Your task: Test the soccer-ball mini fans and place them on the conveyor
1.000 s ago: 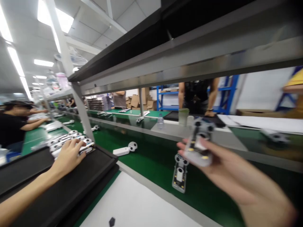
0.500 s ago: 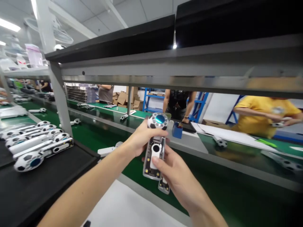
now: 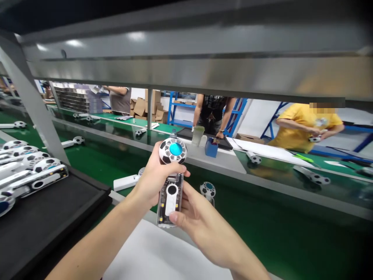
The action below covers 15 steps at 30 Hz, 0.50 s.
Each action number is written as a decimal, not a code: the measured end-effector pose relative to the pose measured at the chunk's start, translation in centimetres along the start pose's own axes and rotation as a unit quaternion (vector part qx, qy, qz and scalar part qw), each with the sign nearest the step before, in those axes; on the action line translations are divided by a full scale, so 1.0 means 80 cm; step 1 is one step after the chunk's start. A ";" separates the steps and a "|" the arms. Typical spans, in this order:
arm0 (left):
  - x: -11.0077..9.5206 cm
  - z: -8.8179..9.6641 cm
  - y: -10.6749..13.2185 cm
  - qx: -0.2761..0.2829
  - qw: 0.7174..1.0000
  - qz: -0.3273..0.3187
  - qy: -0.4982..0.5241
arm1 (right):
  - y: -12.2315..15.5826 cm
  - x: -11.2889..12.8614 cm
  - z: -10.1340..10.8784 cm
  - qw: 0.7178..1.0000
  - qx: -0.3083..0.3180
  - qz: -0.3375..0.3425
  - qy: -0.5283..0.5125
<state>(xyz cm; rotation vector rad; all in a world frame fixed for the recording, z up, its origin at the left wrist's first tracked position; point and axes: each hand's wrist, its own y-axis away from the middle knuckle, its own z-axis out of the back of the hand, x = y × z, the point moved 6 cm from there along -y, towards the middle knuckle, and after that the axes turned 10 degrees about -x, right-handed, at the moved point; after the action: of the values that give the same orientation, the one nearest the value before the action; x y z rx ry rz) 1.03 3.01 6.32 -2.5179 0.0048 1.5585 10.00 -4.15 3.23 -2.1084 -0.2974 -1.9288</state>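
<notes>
A green conveyor belt [image 3: 247,229] runs across the view, with a black tray [image 3: 52,206] at its near left corner holding a row of white gadgets [image 3: 26,173] with football-patterned heads. A white sheet [image 3: 151,252] lies along the belt's near edge. Above that sheet, a clear-bodied gadget [image 3: 170,200] stands upright between both hands: the left hand [image 3: 153,177] wraps its round head, and the right hand [image 3: 198,225] cradles the body, thumb pressed on its front.
</notes>
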 end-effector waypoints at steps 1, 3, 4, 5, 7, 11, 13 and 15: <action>0.001 0.004 0.000 -0.008 1.000 -0.006 0.001 | -0.002 -0.004 -0.001 1.000 -0.019 -0.004 0.022; 0.001 0.009 0.002 -0.024 1.000 -0.021 -0.001 | -0.006 -0.011 -0.001 0.996 -0.065 -0.008 0.065; 0.000 0.010 0.003 -0.029 0.999 -0.028 -0.004 | -0.008 -0.013 -0.001 0.993 -0.083 -0.006 0.082; -0.001 0.011 0.004 -0.034 0.999 -0.035 -0.008 | -0.009 -0.015 -0.001 0.991 -0.097 -0.001 0.094; -0.003 0.012 0.005 -0.038 0.998 -0.041 -0.011 | -0.012 -0.015 -0.002 0.989 -0.108 0.015 0.100; 0.004 0.015 -0.001 -0.044 0.999 0.004 -0.018 | -0.018 -0.013 0.000 0.995 -0.080 0.019 0.061; 0.010 0.015 -0.004 -0.048 0.998 0.032 -0.029 | -0.021 -0.010 0.002 0.998 -0.056 0.015 0.020; 0.017 0.012 -0.004 -0.031 0.997 0.052 -0.037 | -0.023 -0.003 0.008 0.998 -0.048 0.032 -0.029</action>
<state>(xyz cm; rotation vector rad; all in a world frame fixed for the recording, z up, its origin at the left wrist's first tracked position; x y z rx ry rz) 0.83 3.61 4.76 -2.5419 0.0799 1.7176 9.99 -2.18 3.07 -2.2093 -0.1488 -1.8823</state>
